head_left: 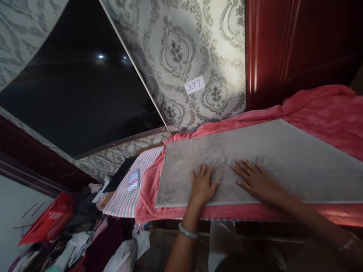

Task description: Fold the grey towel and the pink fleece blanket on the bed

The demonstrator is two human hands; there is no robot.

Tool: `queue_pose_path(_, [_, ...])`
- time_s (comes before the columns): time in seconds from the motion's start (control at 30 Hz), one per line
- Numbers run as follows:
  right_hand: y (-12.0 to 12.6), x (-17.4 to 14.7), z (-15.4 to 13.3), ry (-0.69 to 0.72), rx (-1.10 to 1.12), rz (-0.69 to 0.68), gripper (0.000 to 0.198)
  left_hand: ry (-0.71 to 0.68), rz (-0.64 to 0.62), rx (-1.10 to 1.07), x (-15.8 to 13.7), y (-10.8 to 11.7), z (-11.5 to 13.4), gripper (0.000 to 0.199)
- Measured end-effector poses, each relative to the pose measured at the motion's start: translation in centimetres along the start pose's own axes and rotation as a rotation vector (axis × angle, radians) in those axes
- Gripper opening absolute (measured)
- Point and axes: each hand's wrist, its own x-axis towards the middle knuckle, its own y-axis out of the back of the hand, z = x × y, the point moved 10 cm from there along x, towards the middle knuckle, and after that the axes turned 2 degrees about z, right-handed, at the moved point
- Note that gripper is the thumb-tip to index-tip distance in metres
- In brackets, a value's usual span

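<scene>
A: How do our hands sit on the mat?

B: Our left hand [202, 187] lies palm down with its fingers fanned and its thumb out to the right. Our right hand [252, 179] lies apart from it, to the right, just as flat, its fingers aimed far and left. We have hold of nothing with either; we cannot tell how hard we press.

A: And the grey fabric mat [286, 162]?

B: Under both hands, spread on the coral plush blanket [320, 109], its left edge short of the striped cloth [150, 160].

A: If we are smoothing it, what would serve us best?

B: We'd keep our palms low and share the weight evenly, since the plush beneath probably gives. Long, light strokes should suit the darker, scuffed nap just beyond our fingertips.

A: Any risk?

B: The near edge lies close to the blanket's near edge, so dragging toward ourselves might shift both. We'd steady with one palm while the other works.
</scene>
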Motion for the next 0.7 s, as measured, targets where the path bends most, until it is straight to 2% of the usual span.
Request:
queue_pose_path(0.1, [-0.9, -0.6, 0.9, -0.028, 0.005, -0.055, 0.072, 0.197, 0.043, 0.055, -1.2, 0.9, -4.7, 0.061])
queue_pose_path(0.2, [-0.7, 0.1, 1.3, -0.048, 0.014, -0.107, 0.072, 0.264, 0.062, 0.103, -2.1, 0.6, -6.8, 0.062])
queue_pose_path(0.27, [0.1, 1.6, 0.3, -0.044, 0.016, -0.082, 0.072, 0.263, 0.072, 0.119, -2.3, 0.4, -6.9, 0.062])
queue_pose_path(0.37, [1.1, 4.4, -3.9, 0.041, 0.025, 0.007, 0.068, 0.266, 0.078, 0.124, -2.3, 0.2, -6.7, 0.063])
queue_pose_path(0.47, [0.0, 6.3, -8.9, 0.152, 0.053, -0.023, 0.066, 0.260, 0.079, 0.124, -2.2, 0.3, -6.7, 0.062])
queue_pose_path(0.53, [-1.2, 6.7, -10.8, 0.200, 0.080, -0.074, 0.066, 0.259, 0.078, 0.124, -2.3, 0.3, -6.9, 0.062])
queue_pose_path(0.6, [-1.8, 6.7, -10.9, 0.206, 0.097, -0.089, 0.066, 0.260, 0.076, 0.128, -2.3, 0.2, -7.1, 0.062])
queue_pose_path(0.7, [-1.5, 6.1, -7.7, 0.124, 0.080, -0.079, 0.068, 0.258, 0.078, 0.136, -2.2, 0.2, -7.2, 0.062])
